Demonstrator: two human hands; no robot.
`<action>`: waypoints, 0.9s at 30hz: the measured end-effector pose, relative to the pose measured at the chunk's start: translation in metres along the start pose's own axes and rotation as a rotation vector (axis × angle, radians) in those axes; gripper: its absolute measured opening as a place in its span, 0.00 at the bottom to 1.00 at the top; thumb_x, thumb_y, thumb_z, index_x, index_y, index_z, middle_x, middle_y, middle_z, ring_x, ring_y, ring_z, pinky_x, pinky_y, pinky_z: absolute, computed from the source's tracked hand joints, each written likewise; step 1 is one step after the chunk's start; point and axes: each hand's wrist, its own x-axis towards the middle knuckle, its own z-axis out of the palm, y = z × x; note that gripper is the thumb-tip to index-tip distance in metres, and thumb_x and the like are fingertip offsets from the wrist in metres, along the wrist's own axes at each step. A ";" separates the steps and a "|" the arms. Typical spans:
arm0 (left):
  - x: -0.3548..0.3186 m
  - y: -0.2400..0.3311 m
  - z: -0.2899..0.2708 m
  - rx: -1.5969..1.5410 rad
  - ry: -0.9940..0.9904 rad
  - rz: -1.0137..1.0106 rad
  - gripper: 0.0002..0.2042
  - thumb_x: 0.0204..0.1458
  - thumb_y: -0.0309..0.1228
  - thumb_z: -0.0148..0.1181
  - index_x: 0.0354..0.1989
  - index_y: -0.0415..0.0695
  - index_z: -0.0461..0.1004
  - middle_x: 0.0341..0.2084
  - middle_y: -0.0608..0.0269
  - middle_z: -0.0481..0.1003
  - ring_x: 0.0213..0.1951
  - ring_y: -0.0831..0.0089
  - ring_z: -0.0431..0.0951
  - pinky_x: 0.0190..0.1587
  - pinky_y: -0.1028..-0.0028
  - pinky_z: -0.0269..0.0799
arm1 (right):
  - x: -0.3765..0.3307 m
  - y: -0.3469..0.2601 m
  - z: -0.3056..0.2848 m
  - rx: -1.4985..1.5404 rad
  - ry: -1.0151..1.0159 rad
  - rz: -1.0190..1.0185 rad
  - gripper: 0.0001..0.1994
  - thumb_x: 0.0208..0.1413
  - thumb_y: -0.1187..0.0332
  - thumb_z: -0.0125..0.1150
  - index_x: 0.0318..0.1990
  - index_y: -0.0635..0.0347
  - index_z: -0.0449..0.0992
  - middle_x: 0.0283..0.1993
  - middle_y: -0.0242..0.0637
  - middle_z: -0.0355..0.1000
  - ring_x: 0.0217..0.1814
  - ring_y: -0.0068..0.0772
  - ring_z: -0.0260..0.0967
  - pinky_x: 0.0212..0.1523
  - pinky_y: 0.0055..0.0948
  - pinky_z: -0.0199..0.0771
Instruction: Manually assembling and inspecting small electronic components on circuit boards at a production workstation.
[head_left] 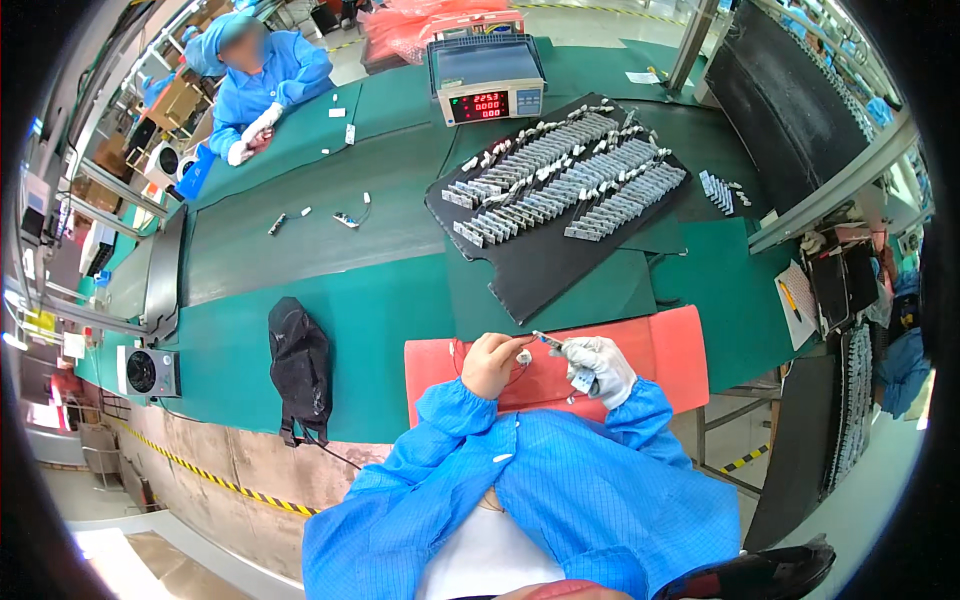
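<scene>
We see three rows of glowing red digits on the display of a grey meter; yellow-and-black warning tape crosses the floor.

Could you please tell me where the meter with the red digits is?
In the head view, the meter stands at top centre, on the far side of the green table, beyond the black board of small parts.

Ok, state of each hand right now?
Left hand: bare, at the end of a small part; grip can't be told.
Right hand: gloved, closed, holding that part.
</scene>
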 end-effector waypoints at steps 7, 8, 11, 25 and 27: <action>-0.005 0.001 0.005 -0.079 -0.070 -0.113 0.10 0.46 0.21 0.60 0.38 0.40 0.77 0.30 0.56 0.73 0.32 0.62 0.75 0.33 0.70 0.72 | -0.002 -0.002 -0.003 0.061 -0.012 -0.056 0.16 0.55 0.61 0.55 0.41 0.68 0.76 0.21 0.28 0.67 0.18 0.14 0.59 0.19 0.17 0.55; -0.006 0.000 0.006 -0.080 -0.073 -0.115 0.10 0.46 0.21 0.60 0.38 0.40 0.77 0.30 0.56 0.73 0.32 0.62 0.75 0.33 0.70 0.72 | -0.002 -0.002 -0.002 0.063 -0.011 -0.054 0.16 0.55 0.61 0.55 0.41 0.68 0.76 0.21 0.28 0.67 0.18 0.14 0.59 0.19 0.17 0.55; -0.010 -0.002 0.011 -0.112 -0.074 -0.115 0.09 0.46 0.19 0.59 0.38 0.39 0.76 0.30 0.55 0.73 0.32 0.61 0.76 0.33 0.70 0.73 | -0.001 -0.003 0.001 0.003 0.021 -0.061 0.16 0.55 0.61 0.54 0.40 0.68 0.76 0.21 0.29 0.68 0.19 0.15 0.61 0.20 0.18 0.59; -0.011 0.002 0.015 -0.404 -0.013 -0.276 0.07 0.49 0.19 0.58 0.37 0.37 0.77 0.29 0.56 0.75 0.32 0.67 0.78 0.34 0.74 0.75 | -0.013 -0.026 0.006 -0.385 0.239 -0.142 0.16 0.46 0.68 0.63 0.44 0.62 0.77 0.24 0.31 0.72 0.20 0.17 0.68 0.21 0.19 0.67; -0.009 0.005 0.013 -0.400 -0.012 -0.292 0.07 0.49 0.19 0.58 0.37 0.37 0.77 0.30 0.57 0.75 0.32 0.68 0.78 0.34 0.75 0.74 | -0.011 -0.021 0.003 -0.390 0.252 -0.173 0.18 0.44 0.68 0.65 0.46 0.60 0.76 0.23 0.31 0.71 0.21 0.17 0.69 0.21 0.19 0.67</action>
